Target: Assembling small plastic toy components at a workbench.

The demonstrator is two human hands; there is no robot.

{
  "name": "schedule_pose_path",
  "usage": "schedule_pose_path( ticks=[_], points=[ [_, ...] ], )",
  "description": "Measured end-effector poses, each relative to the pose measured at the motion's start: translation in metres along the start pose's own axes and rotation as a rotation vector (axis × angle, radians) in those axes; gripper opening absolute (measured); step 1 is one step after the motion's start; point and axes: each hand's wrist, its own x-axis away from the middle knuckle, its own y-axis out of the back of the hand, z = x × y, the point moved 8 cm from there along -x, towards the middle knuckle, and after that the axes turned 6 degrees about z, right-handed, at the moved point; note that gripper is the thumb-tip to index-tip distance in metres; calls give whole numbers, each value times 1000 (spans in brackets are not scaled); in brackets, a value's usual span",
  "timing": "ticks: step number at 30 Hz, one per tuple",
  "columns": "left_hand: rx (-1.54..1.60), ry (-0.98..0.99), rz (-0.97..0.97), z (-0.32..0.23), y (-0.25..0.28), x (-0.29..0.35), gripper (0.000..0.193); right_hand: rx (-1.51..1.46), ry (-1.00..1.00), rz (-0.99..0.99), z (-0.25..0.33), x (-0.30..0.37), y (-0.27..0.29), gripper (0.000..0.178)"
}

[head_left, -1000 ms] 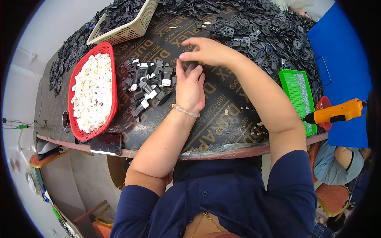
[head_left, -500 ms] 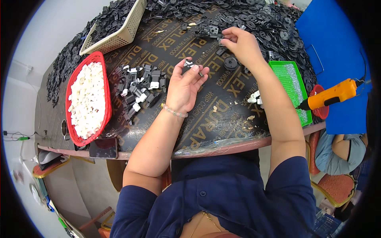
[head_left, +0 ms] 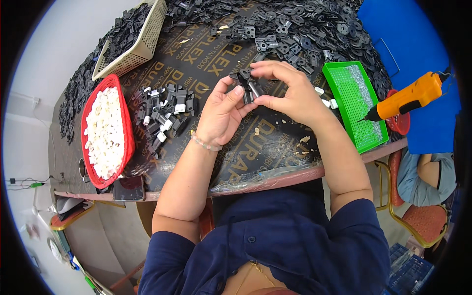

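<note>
The dark worktop (head_left: 206,54) lies under both hands. Left of the fingers sit a red tray (head_left: 125,123) of white pieces and a pile of black-and-white parts (head_left: 164,115); right, a green tray (head_left: 339,93). Left hand (head_left: 221,115) and right hand (head_left: 290,96) meet, fingers (head_left: 268,69) pinched narrow around a small black part (head_left: 247,81) held between them above the worktop.

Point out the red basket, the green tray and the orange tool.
red basket (head_left: 129,129), head view, right rim.
green tray (head_left: 339,93), head view, bare mesh floor.
orange tool (head_left: 410,97), head view, middle of body.
</note>
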Motion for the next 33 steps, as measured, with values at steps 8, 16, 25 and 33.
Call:
schedule_pose_path(
  ticks=[8,16,25,33],
  points=[
    [-14,-14,-9,0,0,0,32,144,86,-114,18,4,-5,72],
    [-55,-16,42,0,-13,3,34,452,149,-192,36,7,-3,71],
    [-795,-120,-51,-12,-12,7,27,-52,-187,-70,-7,3,6,44],
    [-1130,-104,-6,-14,-24,13,20,-383,-314,-7,-12,7,3,33]
  ],
)
